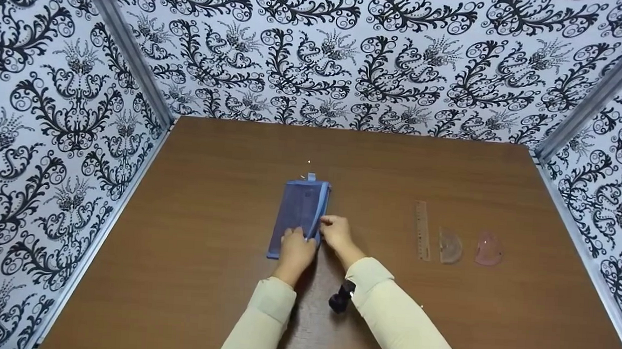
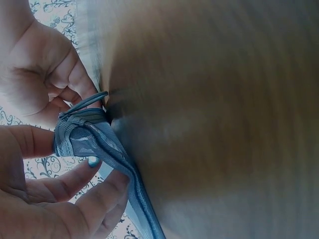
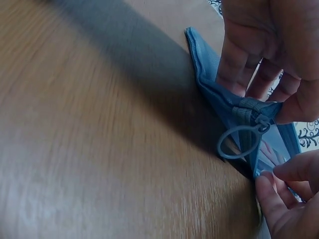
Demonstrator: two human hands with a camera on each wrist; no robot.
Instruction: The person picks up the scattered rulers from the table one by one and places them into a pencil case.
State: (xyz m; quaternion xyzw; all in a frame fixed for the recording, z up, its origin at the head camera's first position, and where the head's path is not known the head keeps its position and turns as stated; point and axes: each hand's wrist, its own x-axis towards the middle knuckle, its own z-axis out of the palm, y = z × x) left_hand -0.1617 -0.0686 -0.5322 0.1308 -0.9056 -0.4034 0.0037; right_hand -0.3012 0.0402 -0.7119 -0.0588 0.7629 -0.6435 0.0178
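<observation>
Blue rectangular mesh zip pouch: we see it on the brown wooden bench, long axis running away from the person. The left hand's grip pinches its near end; the right hand's grip pinches its right-hand zip edge, near the blue ring pull. Well right of the pouch lie a clear straight ruler, a clear half-round protractor and a pink one, none blocking.

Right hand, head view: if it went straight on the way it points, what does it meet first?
The blue pouch: the right hand is at its edge, pointing across it. Whether it would push into or slide over it is unclear; depth is hard to judge.
</observation>
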